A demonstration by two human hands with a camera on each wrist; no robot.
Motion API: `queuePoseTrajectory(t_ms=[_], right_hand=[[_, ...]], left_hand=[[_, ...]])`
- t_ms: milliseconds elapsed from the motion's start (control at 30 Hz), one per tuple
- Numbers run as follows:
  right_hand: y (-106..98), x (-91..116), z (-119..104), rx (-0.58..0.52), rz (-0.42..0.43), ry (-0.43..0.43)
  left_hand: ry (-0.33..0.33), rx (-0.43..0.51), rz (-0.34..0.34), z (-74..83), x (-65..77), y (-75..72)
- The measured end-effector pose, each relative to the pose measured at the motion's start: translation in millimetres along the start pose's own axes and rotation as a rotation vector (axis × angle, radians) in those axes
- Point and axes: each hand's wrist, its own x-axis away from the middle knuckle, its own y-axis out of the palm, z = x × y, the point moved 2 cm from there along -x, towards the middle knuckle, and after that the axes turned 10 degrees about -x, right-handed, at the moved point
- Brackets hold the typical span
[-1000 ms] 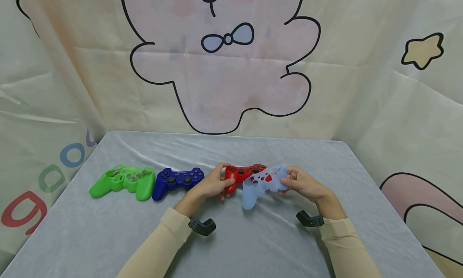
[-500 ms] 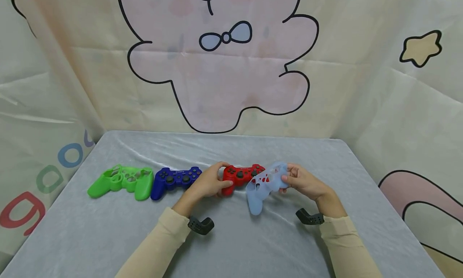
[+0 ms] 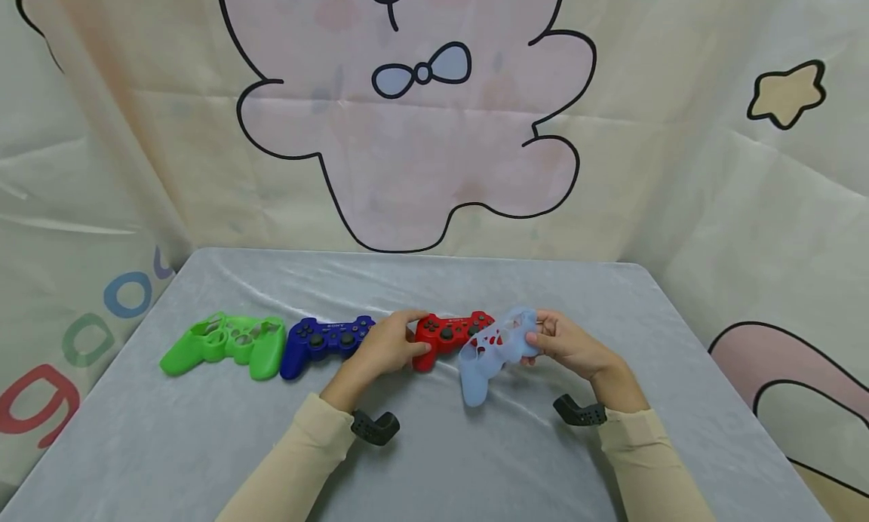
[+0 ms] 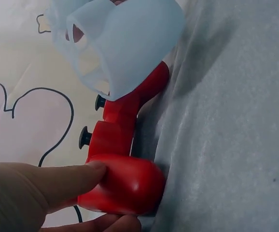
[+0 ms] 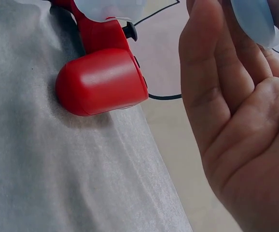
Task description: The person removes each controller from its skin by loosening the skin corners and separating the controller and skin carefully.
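A red game controller (image 3: 444, 333) rests on the cloth, buttons upward. My left hand (image 3: 388, 347) holds its left grip, thumb (image 4: 84, 180) on the near end of that grip and other fingers round the far side and beneath. My right hand (image 3: 569, 347) pinches the right end of a translucent pale blue silicone controller cover (image 3: 478, 367). The cover hangs tilted in front of the red controller and hides its right part in the head view. In the right wrist view the red controller's right grip (image 5: 101, 79) sits bare, just beyond the edge of the cover.
Left of my left hand lies a blue controller (image 3: 322, 339), its right end hidden behind the hand. Beside it is a green silicone cover (image 3: 231, 341). A grey cloth (image 3: 462, 462) covers the table; a printed curtain (image 3: 421, 152) hangs behind.
The pale blue cover has shifted slightly right against the red controller and tilted more steeply, its free grip now lower. The left hand keeps its hold on the red controller.
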Motion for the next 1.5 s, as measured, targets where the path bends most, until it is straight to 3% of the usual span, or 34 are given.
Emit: queuePoseTrajectory(t_ms=[233,333,467,567,767,933,1033,1100,1233,1367,1500], right_hand=[[1,-1,-3,0.007,-0.006,-0.004],[1,-1,-5,0.009,0.003,-0.001],[2,-3,-6,-0.002,0.000,-0.044],[4,-5,-7,-0.031,0.007,-0.099],[15,-8,-15,-0.108,0.050,-0.167],[31,-11,-23,-0.157,0.035,-0.173],[36,-12,-25,-0.149,0.027,-0.184],[35,-12,-25,-0.142,0.033,-0.192],[29,-12,-23,-0.114,0.038,-0.180],[21,-11,-17,-0.035,0.104,-0.107],[16,-12,-13,0.096,0.220,-0.047]], left_hand=[[0.011,-0.181,0.109,7.7,2.5,-7.1],[0.041,-0.115,0.189,11.8,3.2,-11.3],[0.119,0.082,0.250,19.4,3.0,-11.9],[0.181,0.207,0.172,25.6,3.3,-6.5],[0.248,0.329,-0.112,35.3,5.9,11.2],[0.268,0.509,-0.301,38.5,8.8,22.2],[0.240,0.670,-0.361,38.3,8.1,24.1],[0.206,0.776,-0.332,37.5,6.9,21.8],[0.182,0.910,-0.145,33.9,5.0,11.4],[0.202,0.911,-0.003,30.5,5.2,0.9],[0.218,0.866,0.068,28.2,5.1,-5.8]])
